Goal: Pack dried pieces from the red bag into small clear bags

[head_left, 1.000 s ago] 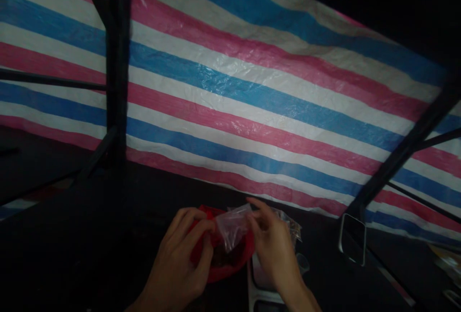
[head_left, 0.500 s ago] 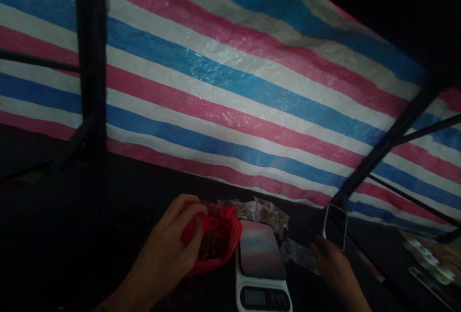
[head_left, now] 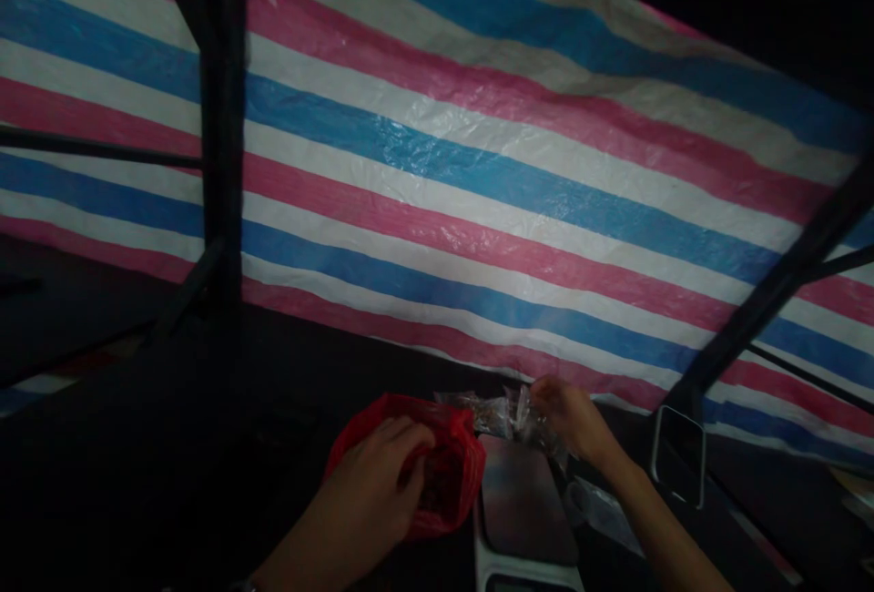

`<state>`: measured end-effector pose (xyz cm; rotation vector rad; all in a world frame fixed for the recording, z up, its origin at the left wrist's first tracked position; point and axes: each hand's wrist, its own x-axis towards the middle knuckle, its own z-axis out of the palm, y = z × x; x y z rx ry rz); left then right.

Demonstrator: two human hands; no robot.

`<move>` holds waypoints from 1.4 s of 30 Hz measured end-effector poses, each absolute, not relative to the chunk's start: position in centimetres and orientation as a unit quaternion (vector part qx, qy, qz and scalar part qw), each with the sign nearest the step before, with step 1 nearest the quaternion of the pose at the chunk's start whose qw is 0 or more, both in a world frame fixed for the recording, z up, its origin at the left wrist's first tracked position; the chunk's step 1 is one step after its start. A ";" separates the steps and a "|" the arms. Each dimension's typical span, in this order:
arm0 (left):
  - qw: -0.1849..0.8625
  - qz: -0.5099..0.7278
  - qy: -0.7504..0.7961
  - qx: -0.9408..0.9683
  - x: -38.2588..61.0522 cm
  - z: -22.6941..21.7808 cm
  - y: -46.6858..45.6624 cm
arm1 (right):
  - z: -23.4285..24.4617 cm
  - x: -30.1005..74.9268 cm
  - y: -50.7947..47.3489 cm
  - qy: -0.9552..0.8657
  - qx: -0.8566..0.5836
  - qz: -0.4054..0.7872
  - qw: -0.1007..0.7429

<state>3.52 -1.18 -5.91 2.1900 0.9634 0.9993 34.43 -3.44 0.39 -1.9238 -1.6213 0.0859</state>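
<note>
My left hand (head_left: 379, 487) curls over the rim of a red plastic bag (head_left: 456, 474) holding dark bits; its fingers reach into the opening. My right hand (head_left: 572, 417) is stretched forward past a small kitchen scale (head_left: 525, 510), with its fingers closed on a small clear bag (head_left: 529, 412) at a pile of filled clear bags (head_left: 482, 410) behind the scale. The scale's steel plate is bare.
A striped pink, blue and white tarp (head_left: 478, 173) hangs behind the dark tabletop. Black frame bars (head_left: 222, 118) cross left and right. A phone (head_left: 677, 455) stands upright at the right. More clear plastic (head_left: 601, 505) lies right of the scale.
My right hand moved from the table near the phone up and left to the pile of clear bags. My left hand stayed at the red bag, fingers now deeper in it.
</note>
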 end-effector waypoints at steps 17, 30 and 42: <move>0.634 0.498 0.259 0.532 4.3 -3.6 -0.8 | 4.7 19.1 -5.6 -0.734 -0.579 0.006 0.355; 0.634 0.498 0.266 0.528 1.2 -4.0 0.0 | 2.4 16.4 -4.6 -0.592 -0.568 0.390 0.418; 0.544 0.551 0.311 0.551 2.7 -4.0 -0.7 | -1.4 17.8 -5.8 -0.485 -0.615 0.348 0.515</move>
